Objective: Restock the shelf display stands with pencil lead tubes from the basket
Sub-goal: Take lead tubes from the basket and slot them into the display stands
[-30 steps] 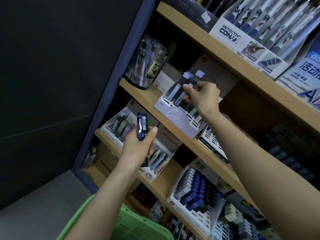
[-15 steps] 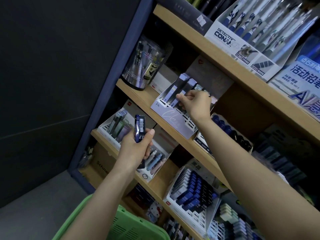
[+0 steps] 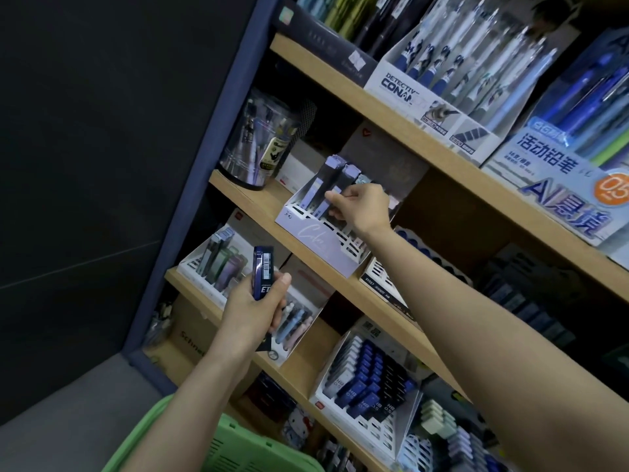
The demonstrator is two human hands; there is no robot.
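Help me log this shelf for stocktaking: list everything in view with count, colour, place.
display stand: one, white, middle shelf
lead tubes: at least three, dark with lilac caps, upright in the display stand
blue tube: one seen, dark blue, held up, lower centre
basket: one, green, bottom edge
clear tub: one, transparent, middle shelf, left end
Conan pen box: one, white, top shelf
lower stand: one, white, lower shelf
left hand: fingers grip the blue tube
right hand: fingers pinch one of the lead tubes
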